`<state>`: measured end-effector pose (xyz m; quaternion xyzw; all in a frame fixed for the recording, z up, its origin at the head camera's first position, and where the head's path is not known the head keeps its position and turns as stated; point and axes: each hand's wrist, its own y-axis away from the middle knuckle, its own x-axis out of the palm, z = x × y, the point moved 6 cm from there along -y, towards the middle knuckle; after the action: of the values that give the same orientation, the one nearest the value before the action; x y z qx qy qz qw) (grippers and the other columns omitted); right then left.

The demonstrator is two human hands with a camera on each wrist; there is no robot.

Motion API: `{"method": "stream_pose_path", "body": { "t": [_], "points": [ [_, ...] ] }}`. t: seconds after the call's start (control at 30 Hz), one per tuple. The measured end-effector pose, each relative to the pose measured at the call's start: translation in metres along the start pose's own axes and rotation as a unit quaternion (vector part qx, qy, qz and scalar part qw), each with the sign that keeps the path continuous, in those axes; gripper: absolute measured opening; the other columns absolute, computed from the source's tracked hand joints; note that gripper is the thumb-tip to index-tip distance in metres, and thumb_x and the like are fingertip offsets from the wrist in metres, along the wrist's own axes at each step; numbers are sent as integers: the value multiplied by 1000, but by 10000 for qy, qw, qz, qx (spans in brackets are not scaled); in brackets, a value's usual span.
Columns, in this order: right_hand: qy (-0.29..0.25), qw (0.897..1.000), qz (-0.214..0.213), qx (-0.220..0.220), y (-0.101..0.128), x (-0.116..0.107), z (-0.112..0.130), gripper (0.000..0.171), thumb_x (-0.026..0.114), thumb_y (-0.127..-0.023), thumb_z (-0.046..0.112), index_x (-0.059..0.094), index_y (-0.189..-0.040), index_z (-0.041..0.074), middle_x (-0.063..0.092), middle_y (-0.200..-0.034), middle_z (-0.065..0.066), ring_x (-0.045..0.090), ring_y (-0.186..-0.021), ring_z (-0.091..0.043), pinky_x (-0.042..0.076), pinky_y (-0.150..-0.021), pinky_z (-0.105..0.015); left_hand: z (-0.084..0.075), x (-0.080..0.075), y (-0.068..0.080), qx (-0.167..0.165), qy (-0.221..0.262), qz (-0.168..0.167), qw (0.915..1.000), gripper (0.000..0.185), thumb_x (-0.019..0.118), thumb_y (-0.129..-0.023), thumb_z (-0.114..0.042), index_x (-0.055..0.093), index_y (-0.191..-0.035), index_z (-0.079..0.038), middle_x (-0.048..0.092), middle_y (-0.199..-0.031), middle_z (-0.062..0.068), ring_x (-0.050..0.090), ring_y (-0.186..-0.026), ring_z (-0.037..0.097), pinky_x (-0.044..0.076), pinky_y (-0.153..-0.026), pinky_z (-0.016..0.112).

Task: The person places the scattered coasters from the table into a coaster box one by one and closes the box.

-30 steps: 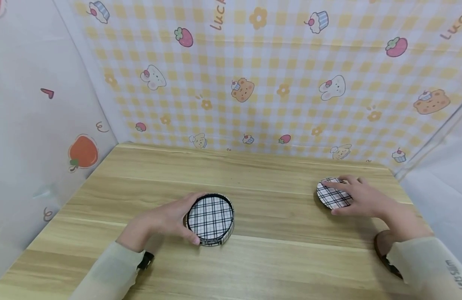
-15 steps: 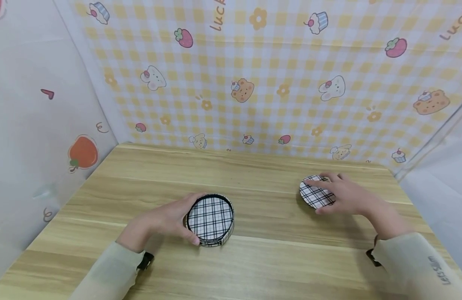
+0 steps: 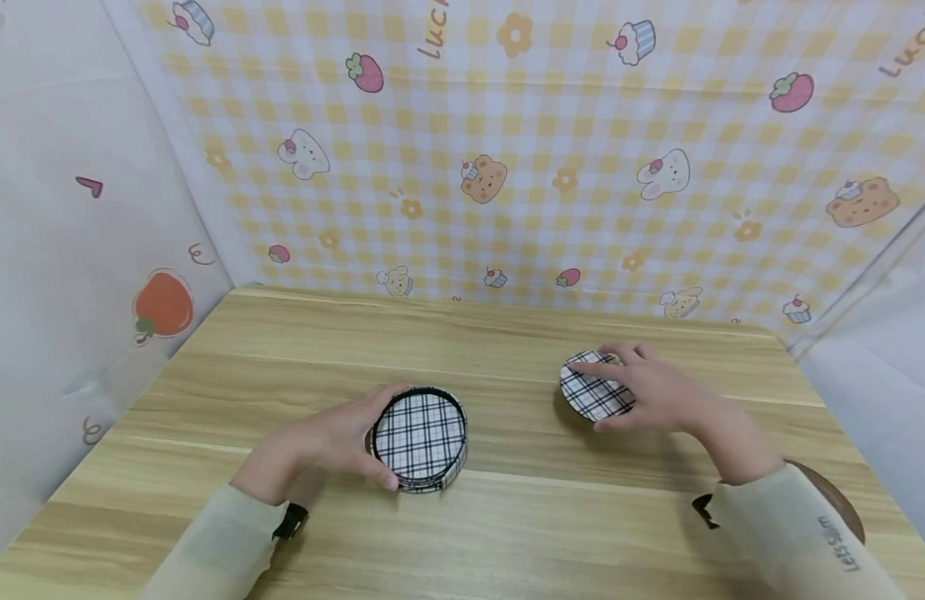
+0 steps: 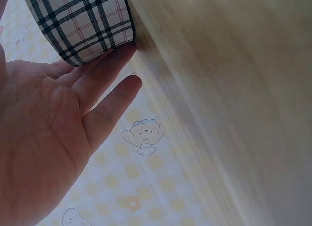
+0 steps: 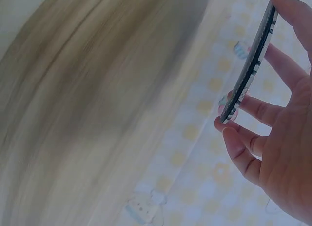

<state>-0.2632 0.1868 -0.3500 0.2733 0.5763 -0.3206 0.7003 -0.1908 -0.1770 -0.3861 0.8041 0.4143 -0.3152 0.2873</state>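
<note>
A round plaid box [image 3: 421,437] sits on the wooden table [image 3: 522,533], left of centre. My left hand [image 3: 350,440] grips its left side, thumb at the front and fingers round the back; the left wrist view shows the fingers [image 4: 105,74] lying along the box wall [image 4: 83,21]. My right hand [image 3: 646,392] holds a flat round plaid lid [image 3: 592,387] by its edge, a little above the table and to the right of the box. In the right wrist view the lid [image 5: 253,65] is edge-on between thumb and fingertips [image 5: 231,131].
A yellow checked cloth with cartoon prints [image 3: 507,167] walls the back of the table, and white sheets close off the left and right sides. A brown round object [image 3: 837,500] shows partly behind my right sleeve at the table's right edge.
My right hand has carried the plaid lid leftward, from the table's right side toward the box. The left hand and the box have stayed put.
</note>
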Motion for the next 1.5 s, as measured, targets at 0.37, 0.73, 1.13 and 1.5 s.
{"method": "stream_pose_path", "body": {
  "t": [0.37, 0.73, 1.13, 1.5],
  "points": [
    [-161, 9992, -101, -341, -21, 11, 35, 78, 81, -75, 52, 50, -144, 38, 44, -149, -13, 47, -119, -39, 53, -88, -55, -2, -2, -2, 6, 26, -9, 10000, 126, 90, -62, -47, 18, -156, -6, 36, -154, 19, 43, -136, 41, 37, -112, 63],
    [-310, 9972, 94, -677, -36, 13, 76, 81, 78, -75, 57, 46, -147, 40, 40, -153, -9, 46, -123, -33, 53, -90, -53, -3, -3, -1, -25, 19, -20, 10000, 125, 90, -62, -47, 19, -156, -6, 37, -154, 18, 44, -135, 41, 37, -111, 64],
    [-581, 9888, 203, -1360, -58, 22, 124, 81, 79, -75, 54, 48, -147, 33, 39, -154, -12, 44, -120, -29, 51, -94, -48, -2, -3, -2, 87, 10, -14, 10000, 126, 91, -60, -49, 20, -155, -5, 40, -150, 18, 46, -133, 39, 39, -111, 62],
    [-378, 9839, 499, -1671, -75, 34, 158, 82, 75, -76, 61, 44, -149, 38, 36, -157, -5, 42, -121, -22, 53, -94, -41, -6, -2, -2, 389, 59, -10, 9992, 123, 90, -60, -50, 23, -153, -4, 44, -146, 17, 50, -128, 35, 43, -108, 58]
  ]
}}
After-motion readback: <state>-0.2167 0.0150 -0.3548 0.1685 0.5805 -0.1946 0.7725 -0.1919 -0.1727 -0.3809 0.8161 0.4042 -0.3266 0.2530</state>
